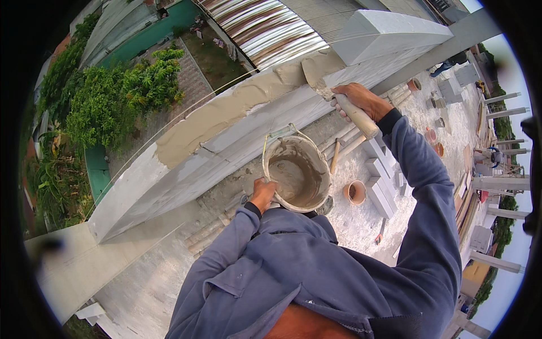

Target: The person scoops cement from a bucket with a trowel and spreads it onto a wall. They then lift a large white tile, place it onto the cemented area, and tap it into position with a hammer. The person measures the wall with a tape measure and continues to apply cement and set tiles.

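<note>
Along the top edge of the pale block wall (186, 178), grey-beige mortar (217, 116) lies in a thick, ridged layer, ending short of the bare lower-left corner. My right grip (364, 101) is clamped on the trowel (357, 116), its stout handle a rounded cylinder, its broad metal blade smeared with mortar. The blade is at the layer's far end, just beside a smooth, sharp-edged block (389, 37); whether it presses or hovers, I cannot tell. My left grip (262, 194) is closed on the rim of the round bucket (307, 148), crusted inside with wet mortar, beside the wall's inner face. My left fingertips are mostly hidden, the bucket's underside is out of sight, and dark lens edges cut off the corners.
</note>
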Demonstrator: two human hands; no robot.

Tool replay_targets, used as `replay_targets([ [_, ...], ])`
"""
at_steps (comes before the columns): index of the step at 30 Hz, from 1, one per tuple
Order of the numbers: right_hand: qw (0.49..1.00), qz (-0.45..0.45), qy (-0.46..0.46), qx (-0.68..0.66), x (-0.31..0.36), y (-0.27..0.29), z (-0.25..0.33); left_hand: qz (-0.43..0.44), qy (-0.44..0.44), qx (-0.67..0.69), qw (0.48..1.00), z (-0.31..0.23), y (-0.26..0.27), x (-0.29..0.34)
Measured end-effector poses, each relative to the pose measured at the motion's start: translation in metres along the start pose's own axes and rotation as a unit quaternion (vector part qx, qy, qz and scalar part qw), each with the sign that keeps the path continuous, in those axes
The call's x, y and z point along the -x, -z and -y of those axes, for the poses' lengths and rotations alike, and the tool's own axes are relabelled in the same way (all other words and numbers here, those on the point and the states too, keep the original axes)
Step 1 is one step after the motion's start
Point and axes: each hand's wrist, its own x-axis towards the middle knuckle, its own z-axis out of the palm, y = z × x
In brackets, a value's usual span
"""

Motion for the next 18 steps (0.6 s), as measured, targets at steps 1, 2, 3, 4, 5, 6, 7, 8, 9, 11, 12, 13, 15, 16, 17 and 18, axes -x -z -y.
replay_targets([
  [1,1.0,0.004,-0.024,0.011,0.002,-0.014,0.002,-0.001,-0.005,-0.007,1.0,-0.001,0.003,0.001],
  [2,0.999,0.038,-0.02,0.011,0.004,-0.029,0.003,-0.002,-0.009,0.003,1.0,-0.001,0.005,0.001],
  [3,0.998,0.054,-0.026,0.017,0.007,-0.044,0.004,-0.005,-0.019,0.009,1.0,0.0,0.007,0.001],
  [4,0.997,0.064,-0.035,0.024,0.01,-0.057,0.004,-0.009,-0.02,0.007,1.0,0.002,0.008,0.001],
  [5,0.994,0.098,-0.042,0.013,0.013,-0.07,0.005,-0.026,-0.023,-0.001,0.999,0.004,0.01,-0.002],
  [6,0.993,0.106,-0.044,0.028,0.014,-0.082,0.005,-0.036,-0.035,-0.009,0.999,0.007,0.011,-0.003],
  [7,0.991,0.121,-0.044,0.038,0.015,-0.095,0.005,-0.048,-0.04,-0.026,0.998,0.01,0.012,-0.006],
  [8,0.987,0.153,-0.035,0.037,0.016,-0.106,0.005,-0.052,-0.058,-0.041,0.996,0.014,0.013,-0.008],
  [9,0.986,0.16,-0.02,0.035,0.018,-0.119,0.001,-0.06,-0.075,-0.053,0.994,0.017,0.015,-0.012],
  [11,0.982,0.173,0.007,0.076,0.015,-0.148,-0.007,-0.103,-0.083,-0.106,0.985,0.022,0.021,-0.019],
  [12,0.954,0.199,0.12,0.189,0.013,-0.163,-0.013,-0.122,-0.08,-0.14,0.979,0.023,0.024,-0.024],
  [13,0.898,0.191,0.245,0.312,0.012,-0.177,-0.018,-0.089,-0.061,-0.096,0.99,0.024,0.027,-0.026],
  [15,0.806,0.15,0.349,0.454,0.01,-0.193,-0.03,-0.082,-0.057,-0.102,0.99,0.025,0.03,-0.031],
  [16,0.81,0.146,0.364,0.437,0.009,-0.189,-0.035,-0.085,-0.041,-0.112,0.989,0.024,0.031,-0.032],
  [17,0.808,0.152,0.354,0.445,0.009,-0.182,-0.039,-0.085,-0.049,-0.097,0.99,0.024,0.031,-0.033],
  [18,0.799,0.157,0.374,0.444,0.007,-0.173,-0.04,-0.092,-0.041,-0.087,0.991,0.023,0.03,-0.032],
])
